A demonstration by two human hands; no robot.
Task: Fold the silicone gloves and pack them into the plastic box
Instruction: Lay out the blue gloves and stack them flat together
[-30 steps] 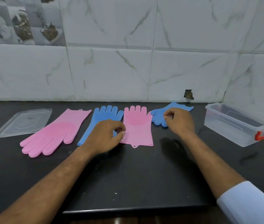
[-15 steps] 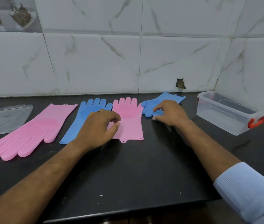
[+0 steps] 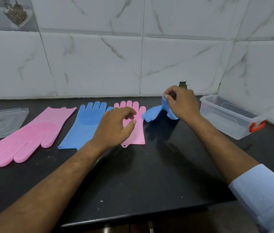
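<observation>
**Glove and box positions**

I see four silicone gloves in a row on the black surface. The far-left pink glove (image 3: pixel 27 135) lies flat, fingers toward me. The left blue glove (image 3: pixel 84 125) and the middle pink glove (image 3: pixel 137 130) lie flat, fingers toward the wall. The right blue glove (image 3: pixel 156 111) is lifted at its cuff, fingers drooping. The clear plastic box (image 3: pixel 230 115), lid off, stands at the right.

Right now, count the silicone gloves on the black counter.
4: pink silicone glove far left, blue silicone glove beside it, pink glove under left hand, blue glove lifted by right hand.
</observation>
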